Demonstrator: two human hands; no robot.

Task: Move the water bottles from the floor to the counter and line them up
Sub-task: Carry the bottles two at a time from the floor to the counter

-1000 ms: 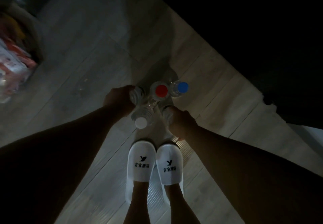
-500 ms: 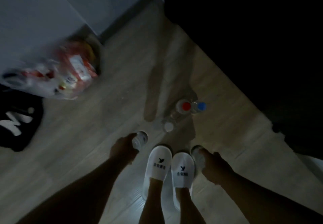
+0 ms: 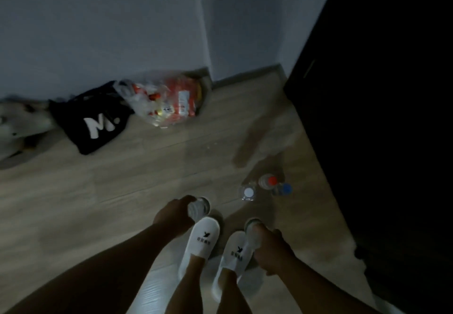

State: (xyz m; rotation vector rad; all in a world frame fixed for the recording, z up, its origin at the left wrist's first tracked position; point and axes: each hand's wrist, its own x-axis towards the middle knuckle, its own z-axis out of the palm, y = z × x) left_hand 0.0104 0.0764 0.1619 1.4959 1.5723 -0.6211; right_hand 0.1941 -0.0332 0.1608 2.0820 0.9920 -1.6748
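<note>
Curling fingers round 1 water bottle (image 3: 199,208), the left hand (image 3: 172,215) hangs left of the slippers (image 3: 204,240) — the right hand (image 3: 272,247) likewise wraps a second bottle (image 3: 252,231) right of them, 3 capped bottles (image 3: 267,182) beyond.

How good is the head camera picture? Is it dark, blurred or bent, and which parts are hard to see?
Head view: dim overall, and the dark furniture on the right is nearly black, without detail; head view: blur smears the plastic bag, the left-hand bottle and the right-hand bottle; head view: the wide lens slightly curves the wall corner.
</note>
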